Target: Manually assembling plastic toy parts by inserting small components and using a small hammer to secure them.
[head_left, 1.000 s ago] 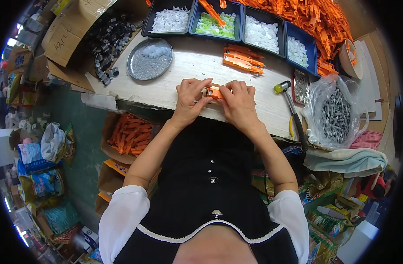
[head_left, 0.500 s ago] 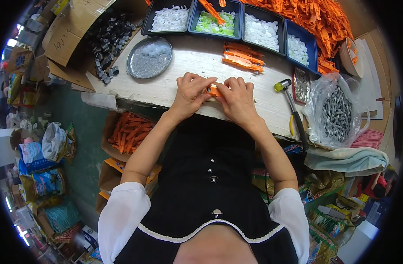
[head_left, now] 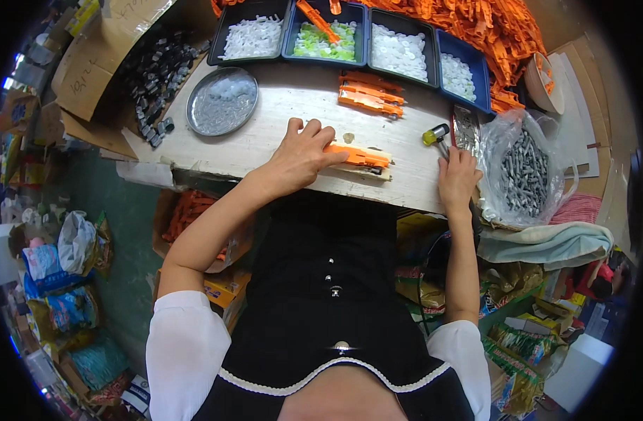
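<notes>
My left hand (head_left: 302, 156) is closed at the left end of a long orange plastic part (head_left: 367, 161), with its thumb laid over that end. The part lies in a pale block (head_left: 386, 175) near the table's front edge, and a dark piece shows along its lower side. Over on the right, my right hand (head_left: 459, 180) has its fingers round the handle of a small hammer (head_left: 436, 135) with a yellow-green face. Most of the handle is hidden beneath the hand. Behind the block lies a row of similar orange parts (head_left: 370, 94).
Dark trays (head_left: 367, 67) of small white and green pieces line the back, before an orange heap (head_left: 469, 31). A round metal dish (head_left: 222, 102) and a carton of black pieces (head_left: 100, 77) stand left. A plastic bag (head_left: 528, 172) of grey metal parts sits right.
My right hand has left the orange part and moved right to the hammer. The part now lies in the block with only my left hand on it. The view has shifted slightly.
</notes>
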`<act>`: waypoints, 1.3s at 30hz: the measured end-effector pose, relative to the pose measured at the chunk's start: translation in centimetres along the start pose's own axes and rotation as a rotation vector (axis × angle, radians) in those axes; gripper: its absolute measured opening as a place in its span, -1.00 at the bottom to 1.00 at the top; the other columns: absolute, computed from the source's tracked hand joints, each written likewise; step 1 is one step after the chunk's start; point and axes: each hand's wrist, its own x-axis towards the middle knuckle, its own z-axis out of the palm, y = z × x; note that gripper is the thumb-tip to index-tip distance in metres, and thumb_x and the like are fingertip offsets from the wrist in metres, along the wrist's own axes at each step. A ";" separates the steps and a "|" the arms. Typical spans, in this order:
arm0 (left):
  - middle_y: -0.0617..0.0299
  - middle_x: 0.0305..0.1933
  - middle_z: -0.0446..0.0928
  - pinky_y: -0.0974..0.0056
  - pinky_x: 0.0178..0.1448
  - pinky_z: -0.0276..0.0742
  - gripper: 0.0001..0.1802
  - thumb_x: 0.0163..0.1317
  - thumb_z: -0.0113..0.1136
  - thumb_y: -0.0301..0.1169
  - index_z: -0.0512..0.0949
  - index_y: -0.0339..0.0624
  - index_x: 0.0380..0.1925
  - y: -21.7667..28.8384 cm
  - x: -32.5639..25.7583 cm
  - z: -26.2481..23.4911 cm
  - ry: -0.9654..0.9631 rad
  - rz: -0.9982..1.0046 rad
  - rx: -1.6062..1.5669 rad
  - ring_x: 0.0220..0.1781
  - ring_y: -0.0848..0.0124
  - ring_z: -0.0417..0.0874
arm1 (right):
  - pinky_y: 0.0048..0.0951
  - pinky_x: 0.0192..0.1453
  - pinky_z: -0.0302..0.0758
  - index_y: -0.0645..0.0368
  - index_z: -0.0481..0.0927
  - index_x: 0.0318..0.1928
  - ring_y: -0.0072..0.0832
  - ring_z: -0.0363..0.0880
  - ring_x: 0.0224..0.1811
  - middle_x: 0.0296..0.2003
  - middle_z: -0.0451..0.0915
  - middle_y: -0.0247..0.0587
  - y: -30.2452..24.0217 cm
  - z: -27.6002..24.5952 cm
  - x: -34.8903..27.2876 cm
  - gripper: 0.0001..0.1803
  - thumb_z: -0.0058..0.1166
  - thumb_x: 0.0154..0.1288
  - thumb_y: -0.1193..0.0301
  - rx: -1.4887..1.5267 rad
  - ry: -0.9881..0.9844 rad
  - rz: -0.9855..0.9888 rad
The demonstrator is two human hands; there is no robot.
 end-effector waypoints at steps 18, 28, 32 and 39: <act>0.20 -0.19 0.36 0.21 -0.10 0.18 -0.42 -0.11 0.03 -0.67 0.48 0.16 -0.05 -0.8 0.1 0.1 -0.093 0.058 -0.102 -0.10 0.27 0.32 | -0.32 -0.26 0.34 0.28 0.39 -0.19 -0.19 0.39 -0.35 -0.40 0.37 -0.10 -3.6 -4.2 -0.7 -0.85 -0.08 0.21 0.54 0.681 -0.051 -0.114; 0.19 -0.24 0.34 0.22 -0.15 0.20 -0.41 -0.13 0.03 -0.68 0.51 0.15 -0.05 0.2 1.2 -0.8 -0.211 0.026 0.015 -0.13 0.29 0.33 | -0.23 -0.36 0.43 0.23 0.43 -0.13 -0.04 0.50 -0.38 -0.37 0.53 0.00 -7.8 -7.8 -0.5 -0.80 -0.07 0.23 0.46 0.404 -0.377 -0.262; 0.17 -0.23 0.35 0.22 -0.16 0.23 -0.46 -0.12 0.04 -0.65 0.52 0.08 -0.06 0.5 1.4 -1.1 -0.203 0.050 0.015 -0.11 0.28 0.34 | -0.24 -0.55 0.40 0.16 0.40 -0.29 -0.13 0.50 -0.54 -0.49 0.49 -0.12 -8.5 -8.4 -0.7 -0.86 -0.11 0.25 0.36 0.545 -0.004 -0.283; 0.16 -0.22 0.37 0.23 -0.17 0.26 -0.54 -0.06 0.02 -0.62 0.52 0.03 -0.10 0.9 1.1 -0.9 -0.161 0.044 0.054 -0.11 0.28 0.36 | -0.23 -0.60 0.40 0.14 0.41 -0.26 -0.15 0.49 -0.63 -0.58 0.47 -0.15 -8.7 -8.7 -0.3 -0.87 -0.04 0.19 0.39 0.511 0.024 -0.344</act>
